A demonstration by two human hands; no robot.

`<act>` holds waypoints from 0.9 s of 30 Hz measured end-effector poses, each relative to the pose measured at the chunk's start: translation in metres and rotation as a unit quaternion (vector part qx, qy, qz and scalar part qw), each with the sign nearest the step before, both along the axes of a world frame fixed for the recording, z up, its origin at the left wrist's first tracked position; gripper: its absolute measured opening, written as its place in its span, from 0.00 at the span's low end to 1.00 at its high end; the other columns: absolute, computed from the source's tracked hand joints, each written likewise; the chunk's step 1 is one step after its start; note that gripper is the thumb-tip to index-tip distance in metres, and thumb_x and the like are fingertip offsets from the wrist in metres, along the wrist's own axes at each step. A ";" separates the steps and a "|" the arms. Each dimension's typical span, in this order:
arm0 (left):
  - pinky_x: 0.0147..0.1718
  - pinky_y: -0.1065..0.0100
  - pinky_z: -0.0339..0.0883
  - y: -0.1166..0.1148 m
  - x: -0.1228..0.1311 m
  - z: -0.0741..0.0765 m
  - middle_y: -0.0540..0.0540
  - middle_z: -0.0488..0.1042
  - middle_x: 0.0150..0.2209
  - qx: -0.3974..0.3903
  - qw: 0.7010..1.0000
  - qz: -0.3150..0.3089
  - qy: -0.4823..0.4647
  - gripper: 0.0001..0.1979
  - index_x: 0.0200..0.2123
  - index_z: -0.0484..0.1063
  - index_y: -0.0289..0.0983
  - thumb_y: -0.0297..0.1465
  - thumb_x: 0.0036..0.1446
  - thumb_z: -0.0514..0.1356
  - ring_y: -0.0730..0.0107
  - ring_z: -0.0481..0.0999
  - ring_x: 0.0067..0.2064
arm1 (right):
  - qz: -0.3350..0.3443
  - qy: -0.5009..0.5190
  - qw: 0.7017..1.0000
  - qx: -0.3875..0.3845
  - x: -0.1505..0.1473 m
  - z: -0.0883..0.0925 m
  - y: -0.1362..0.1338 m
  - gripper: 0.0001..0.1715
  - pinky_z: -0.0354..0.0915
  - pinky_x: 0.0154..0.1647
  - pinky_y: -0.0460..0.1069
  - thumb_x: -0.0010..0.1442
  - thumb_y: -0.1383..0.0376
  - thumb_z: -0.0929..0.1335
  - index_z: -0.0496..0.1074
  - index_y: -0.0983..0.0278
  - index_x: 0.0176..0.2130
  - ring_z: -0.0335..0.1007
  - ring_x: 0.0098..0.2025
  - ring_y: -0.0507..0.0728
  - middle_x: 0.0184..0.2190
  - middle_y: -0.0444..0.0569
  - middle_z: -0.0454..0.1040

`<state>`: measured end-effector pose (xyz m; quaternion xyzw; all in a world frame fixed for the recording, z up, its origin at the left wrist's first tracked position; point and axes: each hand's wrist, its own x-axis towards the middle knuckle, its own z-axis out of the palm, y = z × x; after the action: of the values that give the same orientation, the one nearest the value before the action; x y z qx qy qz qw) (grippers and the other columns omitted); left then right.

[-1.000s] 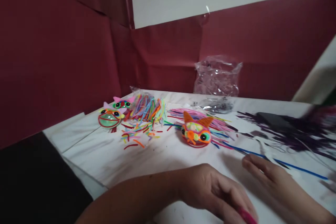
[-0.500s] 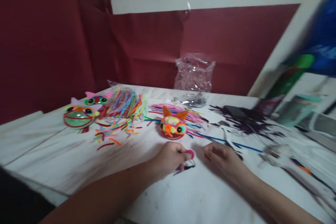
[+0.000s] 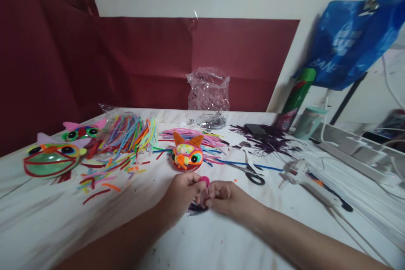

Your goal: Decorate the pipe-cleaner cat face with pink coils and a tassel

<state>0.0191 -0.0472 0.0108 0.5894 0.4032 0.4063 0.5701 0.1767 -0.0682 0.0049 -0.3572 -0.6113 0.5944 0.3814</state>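
Observation:
My left hand and my right hand meet at the middle of the white table. Both pinch a small pink coiled pipe-cleaner piece with dark strands hanging under it. Just beyond the hands sits an orange-eared pipe-cleaner animal head. Two more finished heads, a green one and a pink-eared one, lie at the far left.
A bundle of coloured pipe cleaners and cut scraps lie left of centre. Scissors and a glue gun lie to the right. A clear bag, purple strands, a cup and a blue bag are behind.
The camera has swung right and down. My right hand moved left to meet the left hand, and both now pinch the pink piece.

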 end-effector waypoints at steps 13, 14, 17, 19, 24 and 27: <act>0.21 0.73 0.50 0.004 0.000 -0.004 0.55 0.62 0.14 0.017 0.998 0.029 0.059 0.16 0.18 0.61 0.36 0.40 0.49 0.58 0.78 0.58 0.18 | 0.014 -0.060 0.997 -0.040 0.006 -0.007 -0.002 0.19 0.50 0.21 0.44 0.43 0.55 0.73 0.66 0.66 0.23 0.52 0.20 0.46 0.17 0.39 0.63; 0.21 0.73 0.50 0.004 0.000 -0.004 0.55 0.62 0.14 0.016 0.997 0.029 0.069 0.16 0.18 0.61 0.36 0.40 0.49 0.58 0.78 0.58 0.17 | 0.019 -0.073 0.997 -0.028 0.008 -0.004 -0.001 0.18 0.49 0.21 0.44 0.44 0.55 0.73 0.66 0.66 0.23 0.52 0.20 0.46 0.17 0.39 0.61; 0.21 0.72 0.49 0.004 0.000 -0.003 0.55 0.62 0.13 0.011 0.994 0.033 0.099 0.17 0.17 0.60 0.36 0.41 0.48 0.58 0.78 0.57 0.17 | -0.045 -0.091 0.995 0.010 0.024 0.009 0.008 0.17 0.51 0.21 0.44 0.46 0.55 0.71 0.68 0.66 0.23 0.54 0.20 0.47 0.18 0.40 0.63; 0.21 0.72 0.49 0.003 0.000 -0.003 0.54 0.62 0.12 0.002 0.994 0.027 0.110 0.16 0.17 0.61 0.36 0.41 0.48 0.58 0.78 0.57 0.17 | -0.156 -0.090 0.983 0.047 0.040 0.021 0.018 0.18 0.54 0.21 0.45 0.45 0.53 0.70 0.68 0.65 0.23 0.58 0.20 0.48 0.18 0.42 0.66; 0.21 0.72 0.50 0.003 0.001 -0.003 0.54 0.63 0.12 0.002 0.994 0.014 0.109 0.16 0.18 0.62 0.36 0.42 0.47 0.58 0.77 0.58 0.17 | -0.313 -0.071 0.939 0.122 0.072 0.039 0.037 0.19 0.54 0.20 0.45 0.50 0.51 0.66 0.64 0.63 0.22 0.55 0.18 0.48 0.16 0.40 0.63; 0.21 0.73 0.51 0.001 0.003 -0.002 0.55 0.63 0.13 0.006 0.993 0.007 0.122 0.16 0.20 0.64 0.36 0.42 0.46 0.58 0.77 0.59 0.18 | -0.281 -0.115 0.945 0.123 0.072 0.034 0.041 0.16 0.54 0.21 0.45 0.51 0.54 0.66 0.65 0.64 0.24 0.56 0.19 0.48 0.17 0.41 0.65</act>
<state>0.0216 -0.0466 0.0093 0.6352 0.4710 0.3380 0.5103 0.2487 -0.0274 0.0385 -0.5305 -0.5941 0.3387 0.5010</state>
